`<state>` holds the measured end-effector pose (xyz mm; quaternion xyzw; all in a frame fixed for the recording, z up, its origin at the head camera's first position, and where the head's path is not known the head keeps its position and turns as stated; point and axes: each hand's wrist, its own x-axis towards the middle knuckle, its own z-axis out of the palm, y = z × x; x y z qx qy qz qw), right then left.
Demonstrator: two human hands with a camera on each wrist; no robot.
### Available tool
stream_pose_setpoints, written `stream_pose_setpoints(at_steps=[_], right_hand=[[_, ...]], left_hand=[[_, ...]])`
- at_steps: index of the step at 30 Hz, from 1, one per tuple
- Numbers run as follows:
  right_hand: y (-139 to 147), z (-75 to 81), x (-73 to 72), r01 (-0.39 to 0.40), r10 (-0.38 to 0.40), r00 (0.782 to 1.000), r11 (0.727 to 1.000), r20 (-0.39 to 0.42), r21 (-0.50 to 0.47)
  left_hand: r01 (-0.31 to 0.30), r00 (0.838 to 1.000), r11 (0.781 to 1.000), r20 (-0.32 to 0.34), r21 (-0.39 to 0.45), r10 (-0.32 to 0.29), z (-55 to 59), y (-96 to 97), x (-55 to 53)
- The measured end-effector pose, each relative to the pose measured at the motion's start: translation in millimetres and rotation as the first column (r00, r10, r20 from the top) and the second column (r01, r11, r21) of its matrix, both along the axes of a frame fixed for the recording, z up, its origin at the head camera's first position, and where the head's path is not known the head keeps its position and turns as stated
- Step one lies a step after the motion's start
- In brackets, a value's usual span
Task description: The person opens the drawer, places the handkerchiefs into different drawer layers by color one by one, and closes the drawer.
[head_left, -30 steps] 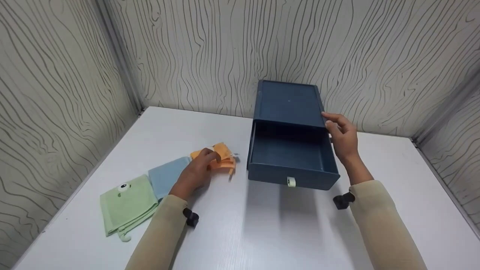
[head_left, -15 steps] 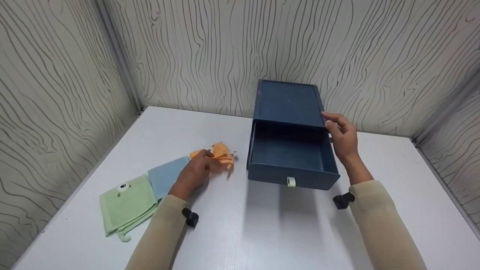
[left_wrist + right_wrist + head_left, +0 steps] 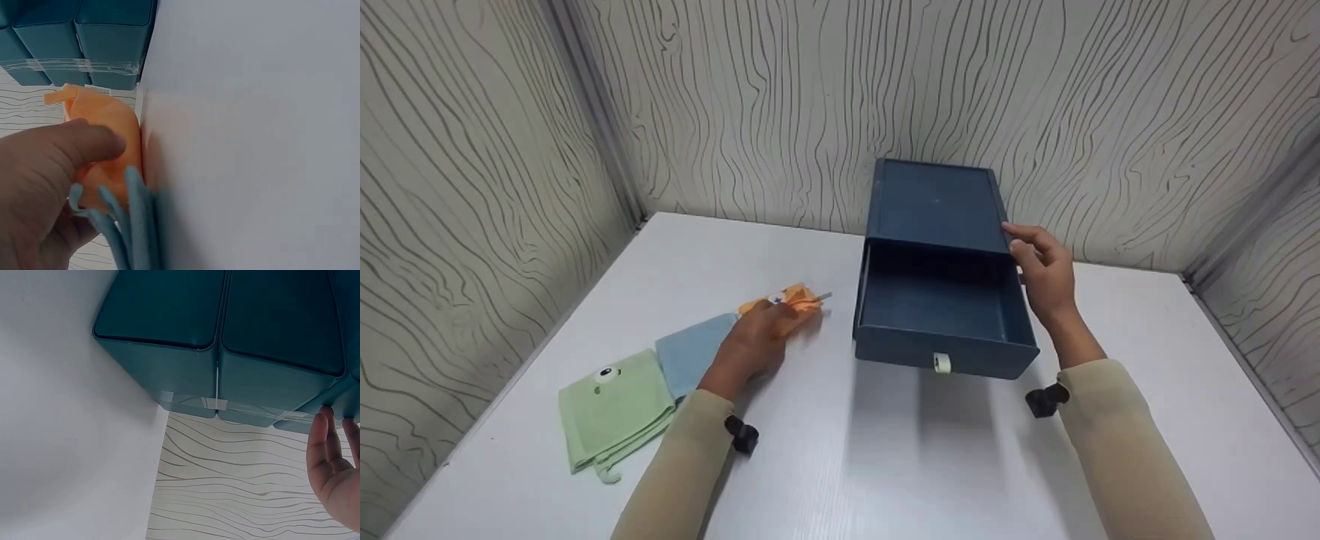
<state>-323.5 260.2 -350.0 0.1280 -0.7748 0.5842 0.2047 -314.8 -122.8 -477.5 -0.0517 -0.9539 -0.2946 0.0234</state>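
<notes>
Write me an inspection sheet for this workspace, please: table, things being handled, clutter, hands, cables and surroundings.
Surface: white table, mostly smooth-looking.
Job's things: orange cloth, bunched, in the left hand; dark blue drawer unit with its drawer pulled out toward the person; clear tape runs across its sections.
Other cloths: folded green cloth with an eye decoration, beside the light blue cloth.
Clutter: nothing seen.
Hands: left holds the orange cloth; right hand touches the unit's right edge.
Cables: nothing seen.
Surroundings: pale walls with a dark wood-grain pattern.
</notes>
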Motion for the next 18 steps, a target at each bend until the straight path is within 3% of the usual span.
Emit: stream_pose_setpoints(at_steps=[10, 18], right_hand=[[0, -0.6, -0.6, -0.005, 0.005, 1.000, 1.000, -0.004, -0.007], [1, -0.5, -2.3, -0.010, 0.010, 1.000, 1.000, -0.016, -0.014]], left_hand=[[0.063, 0.986, 0.998, -0.157, 0.030, -0.058, 5.3, -1.5, -0.9], [0.070, 0.937, 0.997, -0.345, 0.037, -0.053, 11.5, -1.7, -2.5]])
